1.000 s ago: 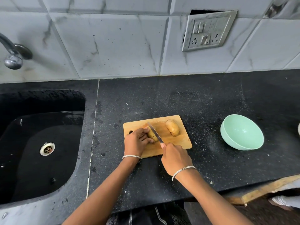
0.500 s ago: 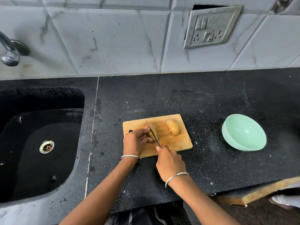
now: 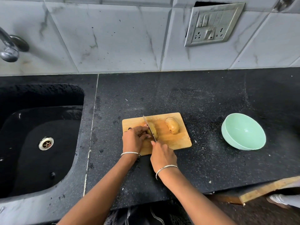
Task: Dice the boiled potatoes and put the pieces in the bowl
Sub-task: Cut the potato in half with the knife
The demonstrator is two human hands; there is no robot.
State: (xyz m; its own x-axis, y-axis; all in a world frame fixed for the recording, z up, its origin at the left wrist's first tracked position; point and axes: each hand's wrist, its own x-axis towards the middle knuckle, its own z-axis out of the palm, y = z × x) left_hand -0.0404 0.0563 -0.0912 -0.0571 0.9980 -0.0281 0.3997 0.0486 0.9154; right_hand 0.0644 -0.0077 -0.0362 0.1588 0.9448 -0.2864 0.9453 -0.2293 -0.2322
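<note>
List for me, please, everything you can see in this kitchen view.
counter: one, speckled black, across the view
cutting board: one, light wood, middle of the counter
held potato: one, yellow-brown, left part of the board
loose potato: one, yellow-brown, right part of the board
knife: one, steel blade, across the held potato
bowl: one, mint green, on the counter right of the board
sink: one, black, far left, with a steel drain
tap: one, chrome, upper left
switch plate: one, grey metal, on the tiled wall
bracelets: two, silver, one on each wrist
left hand: one, holds the held potato
right hand: one, grips the knife handle
</note>
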